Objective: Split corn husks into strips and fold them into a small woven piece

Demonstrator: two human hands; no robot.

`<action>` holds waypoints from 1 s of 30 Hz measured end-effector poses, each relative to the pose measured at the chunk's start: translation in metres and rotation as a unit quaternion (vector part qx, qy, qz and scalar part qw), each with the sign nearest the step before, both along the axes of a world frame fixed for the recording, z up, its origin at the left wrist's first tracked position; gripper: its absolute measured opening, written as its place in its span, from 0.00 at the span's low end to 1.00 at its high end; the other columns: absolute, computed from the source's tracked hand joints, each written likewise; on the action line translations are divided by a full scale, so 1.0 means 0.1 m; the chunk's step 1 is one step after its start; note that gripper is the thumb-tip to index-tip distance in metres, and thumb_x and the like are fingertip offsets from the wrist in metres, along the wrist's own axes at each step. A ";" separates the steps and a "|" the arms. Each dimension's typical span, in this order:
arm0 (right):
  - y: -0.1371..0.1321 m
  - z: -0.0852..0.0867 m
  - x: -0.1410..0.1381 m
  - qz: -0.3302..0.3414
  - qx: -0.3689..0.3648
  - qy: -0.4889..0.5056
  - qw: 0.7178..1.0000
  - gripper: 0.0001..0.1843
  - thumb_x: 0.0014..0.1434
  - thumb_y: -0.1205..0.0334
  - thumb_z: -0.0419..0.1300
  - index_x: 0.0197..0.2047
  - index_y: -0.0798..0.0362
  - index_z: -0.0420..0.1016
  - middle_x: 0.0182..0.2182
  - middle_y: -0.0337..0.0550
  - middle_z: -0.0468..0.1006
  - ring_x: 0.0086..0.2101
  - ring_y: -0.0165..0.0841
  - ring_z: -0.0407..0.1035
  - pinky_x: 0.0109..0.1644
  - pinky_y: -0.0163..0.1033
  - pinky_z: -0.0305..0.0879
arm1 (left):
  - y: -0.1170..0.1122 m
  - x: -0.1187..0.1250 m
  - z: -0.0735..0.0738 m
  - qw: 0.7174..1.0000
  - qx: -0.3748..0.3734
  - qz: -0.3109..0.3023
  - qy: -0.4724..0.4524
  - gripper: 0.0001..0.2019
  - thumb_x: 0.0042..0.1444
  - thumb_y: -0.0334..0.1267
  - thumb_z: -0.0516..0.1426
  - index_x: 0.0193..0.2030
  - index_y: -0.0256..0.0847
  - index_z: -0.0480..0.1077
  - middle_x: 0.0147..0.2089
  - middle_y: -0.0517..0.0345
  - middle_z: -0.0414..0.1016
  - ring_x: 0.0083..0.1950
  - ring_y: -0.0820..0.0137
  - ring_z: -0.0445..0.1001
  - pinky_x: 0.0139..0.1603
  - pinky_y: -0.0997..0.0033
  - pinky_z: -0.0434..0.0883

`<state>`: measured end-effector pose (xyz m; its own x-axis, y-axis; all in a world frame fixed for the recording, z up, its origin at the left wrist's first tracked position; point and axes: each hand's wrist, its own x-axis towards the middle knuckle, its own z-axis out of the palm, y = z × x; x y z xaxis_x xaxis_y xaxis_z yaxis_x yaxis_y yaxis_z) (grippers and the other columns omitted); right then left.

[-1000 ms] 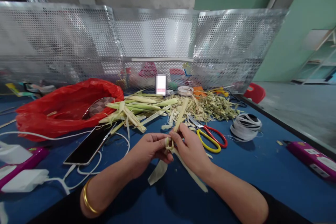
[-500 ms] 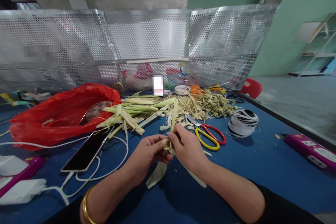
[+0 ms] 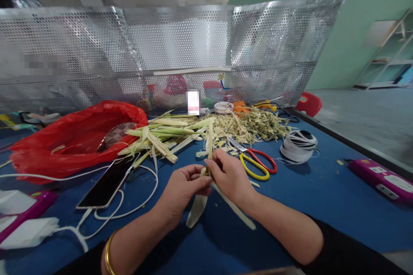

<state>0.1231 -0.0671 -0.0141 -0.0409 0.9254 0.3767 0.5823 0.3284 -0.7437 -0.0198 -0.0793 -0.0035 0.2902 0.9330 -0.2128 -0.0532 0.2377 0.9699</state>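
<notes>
My left hand [image 3: 189, 187] and my right hand [image 3: 229, 176] meet over the blue table, fingers pinched together on pale strips of plant husk [image 3: 197, 211]. One strip end hangs below my left fingers, another trails down to the right under my right wrist, and a third stands up above my right hand. The small knot or loop between the fingertips is mostly hidden. Scissors [image 3: 258, 163] with one red and one yellow handle lie just right of my right hand. Behind the hands lies a heap of long pale-green husk leaves [image 3: 171, 131].
Dry shredded plant bits [image 3: 258, 124] are piled at the back. A red plastic bag [image 3: 77, 137], a phone [image 3: 109, 182] and white cables lie left. At right are a spool of white cord [image 3: 298, 147] and a purple power strip [image 3: 380, 180]. Perforated metal panels [image 3: 180, 38] border the back.
My fingers have closed tighter over the loop, which showed more before. The hanging strip end below my left hand has shifted slightly right. The view has moved a little.
</notes>
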 end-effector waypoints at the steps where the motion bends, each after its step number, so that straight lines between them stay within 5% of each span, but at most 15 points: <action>1: 0.01 0.01 0.00 0.005 -0.014 0.014 1.000 0.15 0.60 0.56 0.52 0.24 0.50 0.54 0.18 0.32 0.61 0.22 0.28 0.55 0.26 0.33 0.47 | 0.01 0.00 -0.01 1.000 0.001 0.009 0.005 0.14 0.44 0.40 0.65 0.36 0.34 0.74 0.30 0.56 0.74 0.28 0.75 0.70 0.34 0.75 0.69; 6: 0.02 0.06 0.04 0.083 -0.075 0.043 0.993 0.15 0.60 0.53 0.53 0.25 0.52 0.61 0.21 0.33 0.65 0.24 0.27 0.59 0.27 0.32 0.52 | 0.10 -0.07 0.01 0.998 0.015 0.057 -0.016 0.14 0.44 0.40 0.66 0.37 0.35 0.77 0.32 0.55 0.75 0.29 0.76 0.70 0.34 0.75 0.69; 13: 0.03 0.21 0.15 0.151 -0.084 0.133 0.976 0.09 0.57 0.60 0.56 0.39 0.53 0.73 0.20 0.33 0.70 0.20 0.26 0.61 0.24 0.31 0.58 | 0.23 -0.15 0.07 0.994 0.007 0.103 -0.022 0.17 0.41 0.39 0.67 0.39 0.35 0.76 0.31 0.56 0.76 0.27 0.76 0.71 0.36 0.73 0.70; 20: -0.01 0.29 0.22 0.281 -0.209 0.353 0.868 0.12 0.52 0.63 0.60 0.41 0.53 0.78 0.35 0.46 0.81 0.33 0.34 0.74 0.36 0.38 0.71 | 0.23 -0.14 0.04 0.996 0.043 0.076 -0.026 0.18 0.44 0.43 0.65 0.39 0.34 0.73 0.28 0.54 0.76 0.28 0.73 0.72 0.32 0.74 0.70; 24: 0.00 0.23 0.22 0.274 -0.135 0.312 0.899 0.11 0.51 0.61 0.64 0.40 0.50 0.78 0.31 0.42 0.79 0.30 0.32 0.73 0.33 0.37 0.69 | 0.23 -0.13 0.07 0.995 0.031 0.088 -0.028 0.14 0.42 0.41 0.66 0.33 0.34 0.72 0.26 0.56 0.75 0.26 0.74 0.72 0.28 0.75 0.69; 27: 0.00 0.22 0.24 0.210 -0.008 0.229 0.951 0.04 0.52 0.61 0.63 0.31 0.52 0.78 0.25 0.40 0.74 0.25 0.30 0.66 0.29 0.35 0.63 | 0.23 -0.11 0.08 0.994 0.012 0.104 -0.018 0.13 0.41 0.38 0.66 0.32 0.34 0.72 0.25 0.56 0.75 0.24 0.74 0.71 0.24 0.77 0.67; 30: -0.01 0.24 0.25 0.131 0.132 0.183 0.965 0.06 0.53 0.62 0.62 0.26 0.52 0.72 0.25 0.39 0.68 0.29 0.31 0.62 0.34 0.37 0.60 | 0.22 -0.10 0.07 0.996 0.006 0.090 -0.011 0.11 0.42 0.37 0.65 0.31 0.34 0.72 0.28 0.54 0.77 0.24 0.76 0.71 0.22 0.79 0.65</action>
